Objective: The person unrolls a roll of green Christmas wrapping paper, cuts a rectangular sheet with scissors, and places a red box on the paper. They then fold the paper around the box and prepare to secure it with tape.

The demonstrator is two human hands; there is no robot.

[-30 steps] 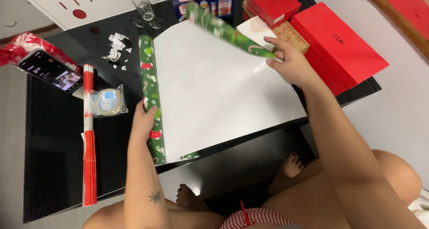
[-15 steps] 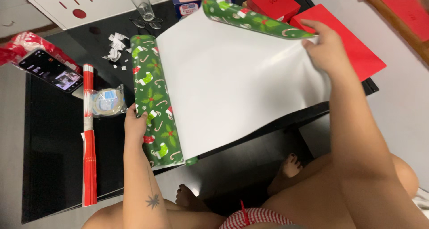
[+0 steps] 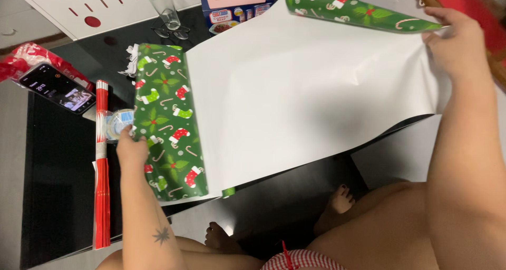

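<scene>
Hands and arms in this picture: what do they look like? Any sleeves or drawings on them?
Both arms are bare, with no sleeves, gloves, rings or watch that show. The left forearm has a small dark star-shaped tattoo. The left hand and right hand wear nothing.
</scene>
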